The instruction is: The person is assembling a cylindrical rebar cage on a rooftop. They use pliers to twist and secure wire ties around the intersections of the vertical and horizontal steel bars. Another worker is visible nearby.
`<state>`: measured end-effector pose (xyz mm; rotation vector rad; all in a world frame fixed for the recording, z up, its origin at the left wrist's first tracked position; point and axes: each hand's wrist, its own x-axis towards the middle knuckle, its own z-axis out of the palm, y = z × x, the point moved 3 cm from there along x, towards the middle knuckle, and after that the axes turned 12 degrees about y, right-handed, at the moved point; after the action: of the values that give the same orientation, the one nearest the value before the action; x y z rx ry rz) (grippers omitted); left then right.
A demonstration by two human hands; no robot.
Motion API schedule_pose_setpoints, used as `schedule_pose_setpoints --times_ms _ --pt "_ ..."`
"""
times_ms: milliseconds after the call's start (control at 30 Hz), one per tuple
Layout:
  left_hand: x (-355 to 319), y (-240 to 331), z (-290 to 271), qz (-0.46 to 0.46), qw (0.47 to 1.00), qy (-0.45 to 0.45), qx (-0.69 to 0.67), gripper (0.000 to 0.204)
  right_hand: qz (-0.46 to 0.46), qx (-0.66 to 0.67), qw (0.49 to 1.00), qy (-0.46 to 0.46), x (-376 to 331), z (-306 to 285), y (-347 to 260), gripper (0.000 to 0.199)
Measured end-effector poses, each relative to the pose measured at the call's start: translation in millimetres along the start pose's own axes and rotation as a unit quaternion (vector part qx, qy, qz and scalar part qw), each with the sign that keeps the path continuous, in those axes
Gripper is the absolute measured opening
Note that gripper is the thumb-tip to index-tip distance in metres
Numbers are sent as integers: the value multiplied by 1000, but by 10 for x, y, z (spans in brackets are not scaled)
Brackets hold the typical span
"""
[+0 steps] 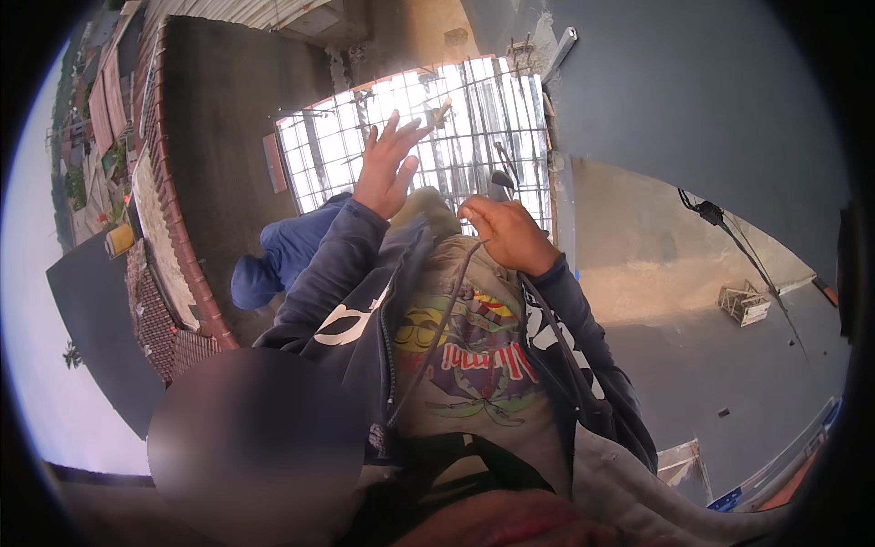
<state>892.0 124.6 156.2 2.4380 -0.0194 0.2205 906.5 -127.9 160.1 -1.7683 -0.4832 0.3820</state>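
My left hand (387, 170) is raised over a grid of dark metal bars (342, 150), its fingers spread and nothing in them. My right hand (512, 234) is closed around a dark tool (501, 182). Its dark rounded end sticks out above the fist; the rest is hidden, so its kind cannot be told. Beyond it a thin dark piece (506, 157) lies across the bars; I cannot tell whether it belongs to the tool. A small tan piece (444, 112) rests on the grid just past my left fingertips. Bright ribbed sheeting shows beneath the bars.
A blue hooded garment (301, 242), apparently on another person, is beside my left arm. A dark wall (228, 137) with a tiled edge (178, 219) runs along the left, rooftops beyond. Grey wall (665, 82) stands right, with hanging cables (752, 260) and a wooden crate-like frame (744, 304) below.
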Motion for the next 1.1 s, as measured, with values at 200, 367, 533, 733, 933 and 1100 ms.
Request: schedule_pose_setpoints --times_ms 200,367,533,733,933,1100 --pt "-770 58 690 -235 942 -106 -217 43 26 -117 992 -27 433 -344 17 15" --pt "-1003 -533 701 -260 947 -36 -185 28 75 -277 958 15 849 -627 273 15" --pt "-1132 -1114 980 -359 888 -23 -287 27 198 64 970 126 1170 -283 699 9" --pt "-836 -1552 1288 -405 785 -100 -459 29 251 300 853 345 1585 506 1475 23" --pt "-863 -2159 1780 -324 845 -177 -387 38 276 256 851 367 2137 1143 1571 27" --pt "-1056 -3045 2200 -391 865 -203 -240 39 393 81 862 311 2277 935 2009 28"
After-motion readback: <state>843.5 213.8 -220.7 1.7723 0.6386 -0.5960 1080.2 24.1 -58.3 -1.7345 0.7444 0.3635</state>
